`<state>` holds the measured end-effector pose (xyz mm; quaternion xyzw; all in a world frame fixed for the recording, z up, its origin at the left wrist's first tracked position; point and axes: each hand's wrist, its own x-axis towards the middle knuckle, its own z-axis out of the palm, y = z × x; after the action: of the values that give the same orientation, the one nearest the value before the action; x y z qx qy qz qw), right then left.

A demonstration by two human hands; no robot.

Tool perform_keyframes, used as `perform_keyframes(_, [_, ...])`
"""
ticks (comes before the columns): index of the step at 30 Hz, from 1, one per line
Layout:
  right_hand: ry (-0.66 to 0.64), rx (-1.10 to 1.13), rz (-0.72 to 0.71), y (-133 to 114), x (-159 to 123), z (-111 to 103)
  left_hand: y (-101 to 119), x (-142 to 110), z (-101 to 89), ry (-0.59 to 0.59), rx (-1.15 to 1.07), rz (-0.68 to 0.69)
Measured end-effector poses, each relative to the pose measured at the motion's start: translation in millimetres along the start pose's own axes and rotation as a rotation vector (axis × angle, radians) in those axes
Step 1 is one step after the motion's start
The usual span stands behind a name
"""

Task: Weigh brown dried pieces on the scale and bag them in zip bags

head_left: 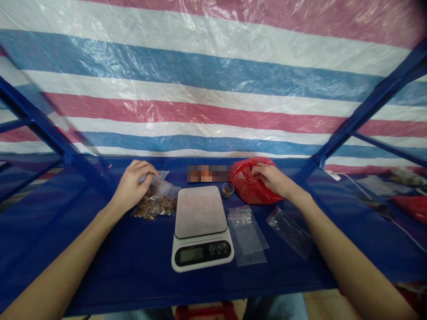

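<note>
Currently, at ten o'clock from the digital kitchen scale [200, 212], the left hand [133, 183] pinches a zip-lock bag of brown pieces [149, 207] in narrowed fingers; at two o'clock, the right hand [271, 178] grips a red plastic bag [247, 187]. Clear zip-lock bags [248, 236] lie at three o'clock.

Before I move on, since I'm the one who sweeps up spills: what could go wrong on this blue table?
The small plastic cup stands close beside the red plastic bag that the right hand touches; a tug on the bag might tip it. The filled zip-lock bags by the left hand lie close to the digital scale; a nudge against it could disturb its reading, apparently 0.0.
</note>
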<state>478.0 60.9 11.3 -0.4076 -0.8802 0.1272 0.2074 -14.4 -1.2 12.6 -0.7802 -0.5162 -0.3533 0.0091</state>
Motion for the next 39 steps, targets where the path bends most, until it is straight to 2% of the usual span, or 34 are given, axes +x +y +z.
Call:
perform_keyframes(5, [0.012,-0.042,0.031,-7.3,1.1,-7.8,-2.3,-1.3,1.1,0.006,-0.006,-0.009])
perform_keyframes(11, [0.197,-0.086,0.042,-23.8,-1.6,-24.3,-3.3,-1.4,1.3,-0.006,0.002,-0.015])
perform_keyframes(14, [0.319,-0.031,0.036,-43.4,1.1,-29.1,-3.0,-0.8,2.5,-0.019,0.004,-0.016])
perform_keyframes(16, [0.356,0.034,0.009,-60.2,5.7,-26.0,-1.2,-0.5,3.2,-0.028,0.003,-0.014])
perform_keyframes(21, [0.234,0.158,-0.153,-98.9,17.2,3.9,2.6,-0.7,4.1,-0.053,0.008,0.006])
perform_keyframes(26, [0.129,0.183,-0.183,-110.6,16.5,31.0,-1.0,-1.4,3.5,-0.055,0.025,0.022])
perform_keyframes(34, [0.034,0.088,-0.194,-108.4,10.0,30.8,-0.1,-0.5,0.8,-0.047,0.017,-0.010])
perform_keyframes(39, [0.037,0.091,-0.209,-109.4,8.7,28.6,-3.2,-1.5,1.6,-0.044,0.019,0.029])
